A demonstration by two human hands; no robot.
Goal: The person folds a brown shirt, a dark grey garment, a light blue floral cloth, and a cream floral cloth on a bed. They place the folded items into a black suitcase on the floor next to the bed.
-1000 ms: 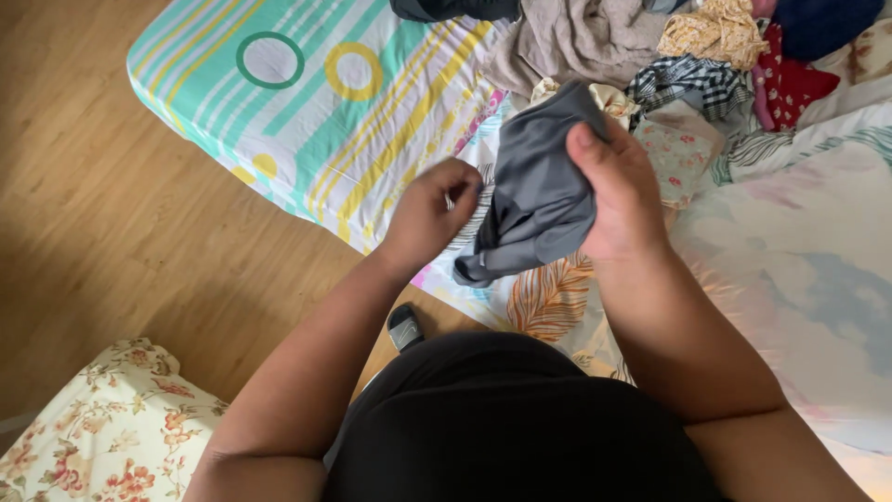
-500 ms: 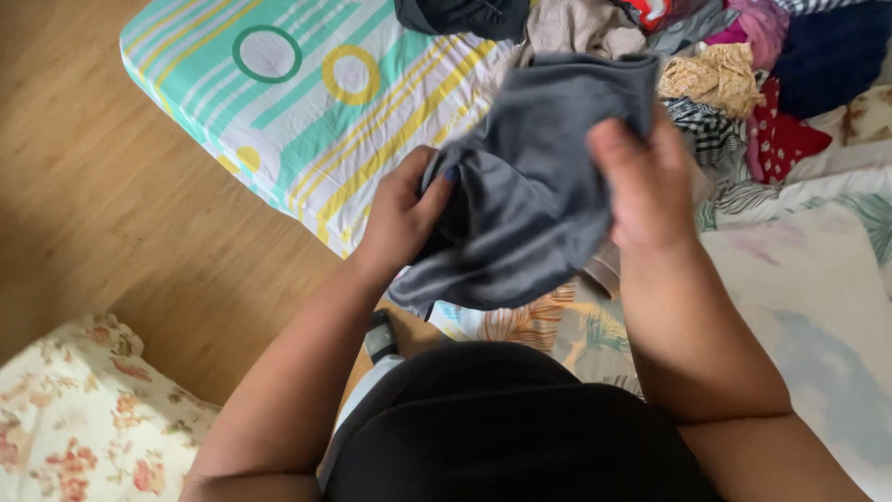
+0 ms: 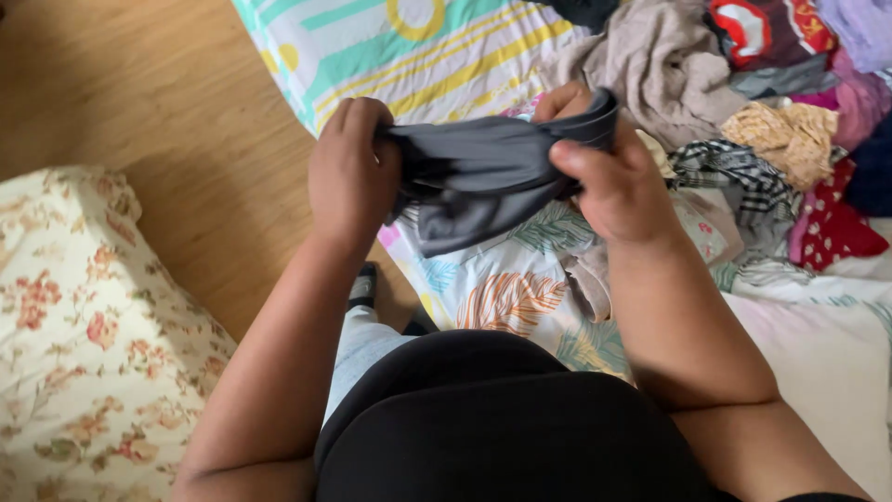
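A dark grey garment [image 3: 483, 177] is stretched sideways between my two hands, above the edge of a bed. My left hand [image 3: 351, 172] grips its left end with the fingers curled over the cloth. Its right end is pinched by my right hand [image 3: 609, 177], thumb on top. The lower part of the garment hangs folded below my hands. Under it lies a sheet with a leaf print [image 3: 506, 297].
A heap of mixed clothes [image 3: 771, 121] covers the bed at the upper right, beige, checked, red and purple pieces among them. A striped sheet with rings [image 3: 409, 46] lies at the top. A floral cushion [image 3: 84, 335] sits on the wooden floor [image 3: 158, 112] at the left.
My hands have drawn apart and pulled the grey garment from a loose bunch into a taut horizontal band. The view has shifted right, so the cushion shows larger at the left.
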